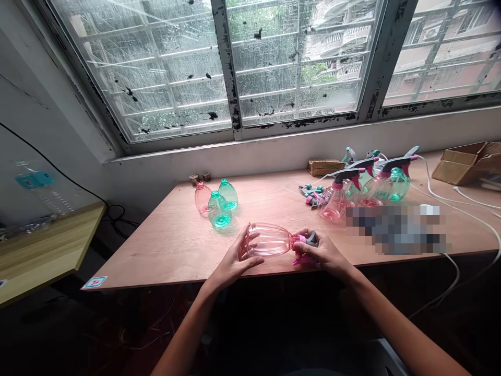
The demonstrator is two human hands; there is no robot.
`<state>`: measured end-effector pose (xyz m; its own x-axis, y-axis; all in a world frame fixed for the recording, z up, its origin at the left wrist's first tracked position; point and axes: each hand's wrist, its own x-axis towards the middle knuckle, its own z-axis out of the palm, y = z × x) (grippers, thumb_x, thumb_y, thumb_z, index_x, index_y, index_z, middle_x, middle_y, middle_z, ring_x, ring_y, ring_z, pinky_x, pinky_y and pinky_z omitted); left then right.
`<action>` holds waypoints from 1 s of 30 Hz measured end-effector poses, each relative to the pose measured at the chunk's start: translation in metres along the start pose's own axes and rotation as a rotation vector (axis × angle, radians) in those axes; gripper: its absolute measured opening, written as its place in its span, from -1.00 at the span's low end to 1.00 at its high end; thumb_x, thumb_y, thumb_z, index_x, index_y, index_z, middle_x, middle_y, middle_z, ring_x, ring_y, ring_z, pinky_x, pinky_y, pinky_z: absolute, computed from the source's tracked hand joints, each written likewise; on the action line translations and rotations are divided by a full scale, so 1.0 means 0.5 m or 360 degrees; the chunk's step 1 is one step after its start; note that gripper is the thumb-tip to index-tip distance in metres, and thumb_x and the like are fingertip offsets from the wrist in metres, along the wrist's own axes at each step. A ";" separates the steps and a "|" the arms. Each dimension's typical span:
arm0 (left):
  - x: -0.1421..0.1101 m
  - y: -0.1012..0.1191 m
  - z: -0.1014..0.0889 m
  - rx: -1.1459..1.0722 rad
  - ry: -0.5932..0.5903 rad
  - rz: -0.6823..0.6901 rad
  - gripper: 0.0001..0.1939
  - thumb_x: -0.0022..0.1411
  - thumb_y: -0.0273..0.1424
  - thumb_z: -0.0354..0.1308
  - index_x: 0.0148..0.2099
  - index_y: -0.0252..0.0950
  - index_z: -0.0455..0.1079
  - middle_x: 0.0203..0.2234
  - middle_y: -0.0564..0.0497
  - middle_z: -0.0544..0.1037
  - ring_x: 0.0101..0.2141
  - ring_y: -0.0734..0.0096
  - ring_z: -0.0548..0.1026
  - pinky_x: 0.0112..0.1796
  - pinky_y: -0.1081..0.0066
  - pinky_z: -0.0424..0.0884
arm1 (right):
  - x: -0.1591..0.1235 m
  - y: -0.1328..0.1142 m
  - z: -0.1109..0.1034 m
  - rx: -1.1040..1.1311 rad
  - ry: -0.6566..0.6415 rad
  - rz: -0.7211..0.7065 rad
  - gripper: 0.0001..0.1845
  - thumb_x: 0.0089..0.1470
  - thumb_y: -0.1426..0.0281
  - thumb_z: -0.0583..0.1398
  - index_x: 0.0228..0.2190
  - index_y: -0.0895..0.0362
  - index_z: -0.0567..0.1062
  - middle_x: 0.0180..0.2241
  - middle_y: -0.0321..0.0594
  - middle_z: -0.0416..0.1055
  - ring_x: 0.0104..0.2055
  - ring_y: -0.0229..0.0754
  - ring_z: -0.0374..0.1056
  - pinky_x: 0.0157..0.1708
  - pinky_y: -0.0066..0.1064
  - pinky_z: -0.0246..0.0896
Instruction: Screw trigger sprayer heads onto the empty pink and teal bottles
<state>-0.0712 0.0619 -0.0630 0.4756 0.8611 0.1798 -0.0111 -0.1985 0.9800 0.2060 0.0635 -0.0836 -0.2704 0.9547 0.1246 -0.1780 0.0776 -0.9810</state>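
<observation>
A clear pink spray bottle [270, 240] lies sideways in the air above the table's front edge, its neck pointing right. Around its base curl the fingers of my left hand [238, 254]. My right hand [321, 251] is closed on the pink and grey spray head [303, 241] at the bottle's neck. Whether the head is fully screwed on, I cannot tell. Farther back on the left stand a pink bottle [202, 198] and two green bottles [219, 213], [229, 194], all without heads.
Several bottles with spray heads [332, 201] stand at the back right, beside a pile of loose spray heads [312, 196]. Behind are a small cardboard box [324, 167] and an open carton [457, 164]. White cables [465, 201] cross the right side, near a blurred-out patch.
</observation>
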 end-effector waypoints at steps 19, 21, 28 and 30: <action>-0.004 0.000 -0.001 0.0114 -0.0038 0.0093 0.06 0.19 -0.38 0.38 0.46 0.18 -0.25 0.45 -0.09 -0.06 0.37 -0.01 0.09 0.28 0.01 0.14 | 0.000 -0.003 0.000 0.0021 0.0020 -0.0035 -0.56 0.01 0.15 0.42 -0.23 0.16 0.45 -0.49 -0.28 0.53 -0.46 -0.21 0.46 -0.38 -0.32 0.52; -0.004 -0.001 -0.001 0.0058 -0.0053 0.0038 0.11 0.18 -0.36 0.39 0.48 0.10 -0.32 0.40 -0.18 0.07 0.36 -0.02 0.12 0.28 -0.04 0.10 | -0.001 -0.003 0.001 0.0023 0.0006 -0.0001 -0.55 -0.01 0.15 0.43 -0.23 0.15 0.44 -0.49 -0.29 0.53 -0.45 -0.19 0.46 -0.38 -0.28 0.54; -0.004 0.001 0.000 0.0007 -0.0034 0.0008 0.04 0.18 -0.33 0.39 0.48 0.05 -0.21 0.39 -0.18 0.11 0.36 -0.07 0.10 0.27 -0.06 0.14 | 0.000 -0.003 0.000 0.0023 0.0022 0.0024 -0.53 -0.04 0.12 0.44 -0.23 0.13 0.44 -0.49 -0.28 0.53 -0.46 -0.16 0.47 -0.36 -0.25 0.53; -0.005 0.002 -0.001 0.0041 -0.0060 0.0014 0.10 0.17 -0.36 0.40 0.48 0.07 -0.29 0.32 -0.21 0.23 0.34 -0.04 0.15 0.25 -0.07 0.17 | 0.002 -0.001 -0.002 0.0033 0.0033 -0.0007 -0.54 -0.03 0.12 0.43 -0.24 0.13 0.45 -0.49 -0.29 0.53 -0.46 -0.17 0.47 -0.37 -0.28 0.51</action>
<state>-0.0726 0.0597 -0.0623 0.5083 0.8411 0.1846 0.0071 -0.2184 0.9758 0.2067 0.0646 -0.0830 -0.2501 0.9600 0.1255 -0.1986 0.0760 -0.9771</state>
